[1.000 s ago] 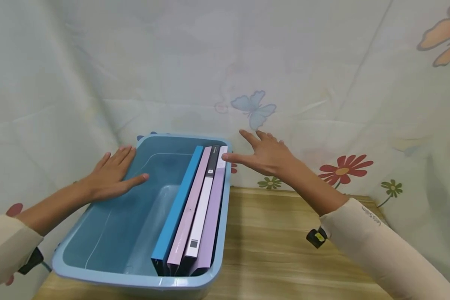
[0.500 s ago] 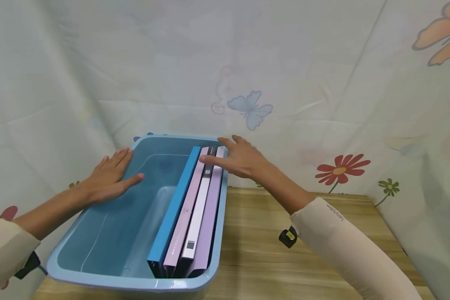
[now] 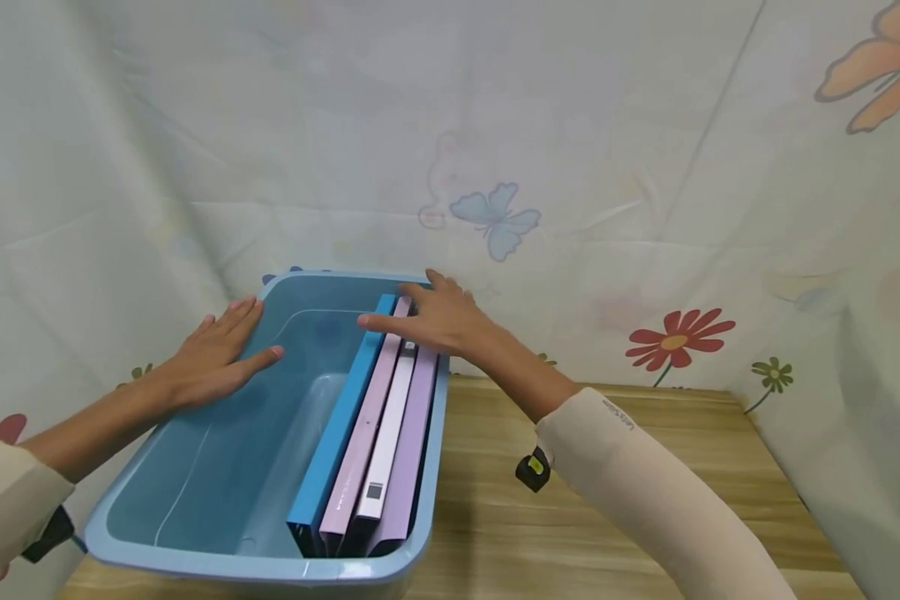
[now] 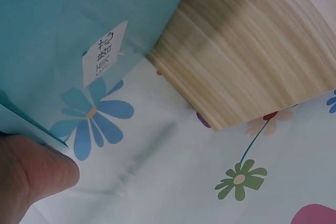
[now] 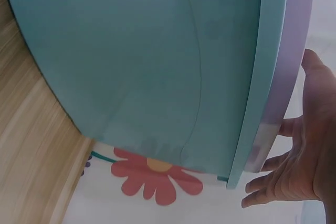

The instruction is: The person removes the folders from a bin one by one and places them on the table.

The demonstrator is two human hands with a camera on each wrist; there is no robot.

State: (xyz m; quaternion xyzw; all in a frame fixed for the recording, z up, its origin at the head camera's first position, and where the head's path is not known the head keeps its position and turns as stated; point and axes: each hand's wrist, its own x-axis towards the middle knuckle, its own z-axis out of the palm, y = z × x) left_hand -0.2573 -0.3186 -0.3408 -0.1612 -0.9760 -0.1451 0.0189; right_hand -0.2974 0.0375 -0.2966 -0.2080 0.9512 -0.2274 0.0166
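A light blue plastic tub [image 3: 217,562] holds several file binders standing on edge along its right side: a blue binder [image 3: 337,437], a pink one [image 3: 360,442], a white and dark one [image 3: 384,450] and a purple one [image 3: 411,450]. On the tub's left rim rests my left hand [image 3: 213,358], fingers straight and thumb spread inward. My right hand [image 3: 442,315] reaches across the far ends of the binders, fingers extended, thumb over the blue binder. The right wrist view shows that hand beside the purple binder [image 5: 291,40]; whether its fingers touch is unclear.
Under the tub is a wood-grain table [image 3: 570,500], reaching out to its right. Behind hangs a pale curtain [image 3: 607,208] printed with flowers and butterflies, close to the tub's far end. A handwritten label [image 4: 105,56] is stuck to the tub's outer wall.
My right hand has moved left, from beside the tub's far right corner to over the binders' far ends. The left hand has stayed on the rim. The head view has shifted slightly.
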